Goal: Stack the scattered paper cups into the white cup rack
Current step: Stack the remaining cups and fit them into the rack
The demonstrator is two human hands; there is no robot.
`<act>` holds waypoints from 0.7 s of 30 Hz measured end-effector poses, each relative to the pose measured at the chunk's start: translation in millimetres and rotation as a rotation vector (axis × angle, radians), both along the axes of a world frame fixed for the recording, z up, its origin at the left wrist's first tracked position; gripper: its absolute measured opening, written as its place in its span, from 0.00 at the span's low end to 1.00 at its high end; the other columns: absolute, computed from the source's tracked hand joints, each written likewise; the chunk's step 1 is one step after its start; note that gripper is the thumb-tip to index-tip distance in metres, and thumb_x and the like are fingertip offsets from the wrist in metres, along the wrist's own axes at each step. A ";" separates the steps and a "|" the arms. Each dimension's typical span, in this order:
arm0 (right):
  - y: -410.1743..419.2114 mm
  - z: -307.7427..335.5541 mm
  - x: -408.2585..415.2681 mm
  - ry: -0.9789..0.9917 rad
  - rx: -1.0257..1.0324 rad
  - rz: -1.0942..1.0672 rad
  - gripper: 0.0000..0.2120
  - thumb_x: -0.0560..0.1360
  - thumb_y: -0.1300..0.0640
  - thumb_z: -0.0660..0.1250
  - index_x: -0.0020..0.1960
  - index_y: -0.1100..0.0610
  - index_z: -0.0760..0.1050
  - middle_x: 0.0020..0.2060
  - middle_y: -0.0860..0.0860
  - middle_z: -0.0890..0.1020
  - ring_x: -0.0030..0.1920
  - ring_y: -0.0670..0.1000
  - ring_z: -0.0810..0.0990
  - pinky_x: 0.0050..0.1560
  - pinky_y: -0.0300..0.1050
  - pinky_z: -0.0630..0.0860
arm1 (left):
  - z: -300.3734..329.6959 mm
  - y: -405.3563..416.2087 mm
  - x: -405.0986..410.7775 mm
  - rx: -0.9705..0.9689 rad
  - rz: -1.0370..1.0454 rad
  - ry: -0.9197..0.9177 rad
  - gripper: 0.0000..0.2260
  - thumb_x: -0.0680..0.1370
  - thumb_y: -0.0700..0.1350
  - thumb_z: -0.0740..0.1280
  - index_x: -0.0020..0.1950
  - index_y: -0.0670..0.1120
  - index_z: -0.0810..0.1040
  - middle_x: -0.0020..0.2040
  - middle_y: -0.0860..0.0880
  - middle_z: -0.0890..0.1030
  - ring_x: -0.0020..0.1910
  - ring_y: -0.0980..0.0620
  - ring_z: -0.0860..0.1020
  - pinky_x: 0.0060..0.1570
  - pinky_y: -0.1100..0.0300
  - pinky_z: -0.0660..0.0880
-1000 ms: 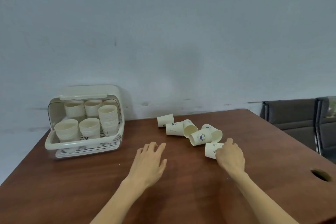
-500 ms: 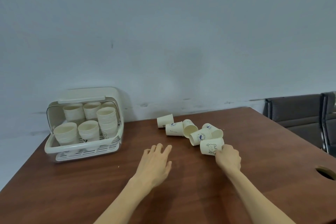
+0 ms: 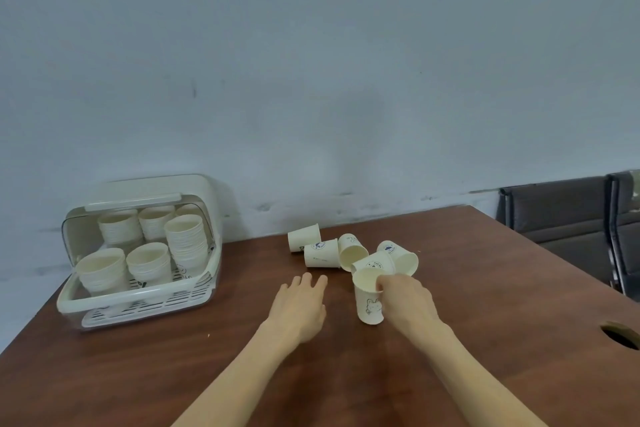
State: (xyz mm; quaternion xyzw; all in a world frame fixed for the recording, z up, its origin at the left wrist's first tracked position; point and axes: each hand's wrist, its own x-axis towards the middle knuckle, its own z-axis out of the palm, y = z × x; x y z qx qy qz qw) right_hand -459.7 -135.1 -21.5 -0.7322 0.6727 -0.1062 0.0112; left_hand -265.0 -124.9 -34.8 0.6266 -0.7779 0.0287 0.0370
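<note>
My right hand [image 3: 408, 302] grips a cream paper cup with a rabbit print [image 3: 367, 302], held upright just above the brown table [image 3: 485, 288]. Behind it several more paper cups [image 3: 322, 253] lie tipped over in a loose cluster. The white cup rack [image 3: 138, 295] stands at the far left with its lid raised; several stacks of cups [image 3: 185, 243] stand inside it. Flat on the table between the rack and the held cup lies my left hand [image 3: 298, 308], fingers spread, holding nothing.
A blue-grey wall runs right behind the table. Dark grey chairs [image 3: 568, 215] stand beyond the table's right edge. A round cable hole [image 3: 620, 334] is cut into the table at the right.
My right hand took hold of the nearest lying cup, turned it upright and drew it a little toward me. My left hand stayed flat on the table.
</note>
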 end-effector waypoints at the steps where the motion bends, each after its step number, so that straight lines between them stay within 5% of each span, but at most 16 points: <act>1: -1.5 0.1 1.8 0.038 0.024 0.028 0.10 0.74 0.63 0.59 0.52 0.55 0.73 0.50 0.53 0.78 0.50 0.57 0.77 0.42 0.45 0.68 | 0.0 -7.7 -4.4 0.012 0.006 -0.003 0.21 0.80 0.48 0.57 0.73 0.47 0.60 0.64 0.44 0.70 0.62 0.43 0.69 0.58 0.50 0.68; 7: -8.1 -3.5 7.5 0.125 0.141 0.121 0.13 0.75 0.65 0.59 0.58 0.57 0.71 0.56 0.57 0.76 0.55 0.60 0.76 0.46 0.47 0.67 | -3.4 -63.5 -27.4 0.020 0.033 -0.052 0.22 0.77 0.41 0.60 0.71 0.48 0.63 0.63 0.43 0.71 0.62 0.43 0.70 0.55 0.51 0.69; 12: -11.7 -6.8 7.0 0.158 0.129 0.157 0.14 0.75 0.68 0.58 0.59 0.57 0.70 0.56 0.57 0.75 0.55 0.59 0.76 0.45 0.47 0.65 | -8.9 -100.2 -35.5 -0.102 0.045 -0.152 0.30 0.77 0.38 0.60 0.77 0.47 0.52 0.66 0.42 0.69 0.64 0.42 0.69 0.56 0.51 0.69; 21: -12.3 -11.7 7.5 0.178 0.091 0.178 0.15 0.75 0.66 0.61 0.60 0.57 0.67 0.56 0.58 0.75 0.56 0.60 0.75 0.44 0.48 0.63 | -24.6 -125.9 -25.7 -0.122 0.071 -0.285 0.31 0.78 0.39 0.61 0.78 0.42 0.49 0.68 0.42 0.66 0.67 0.42 0.68 0.59 0.49 0.69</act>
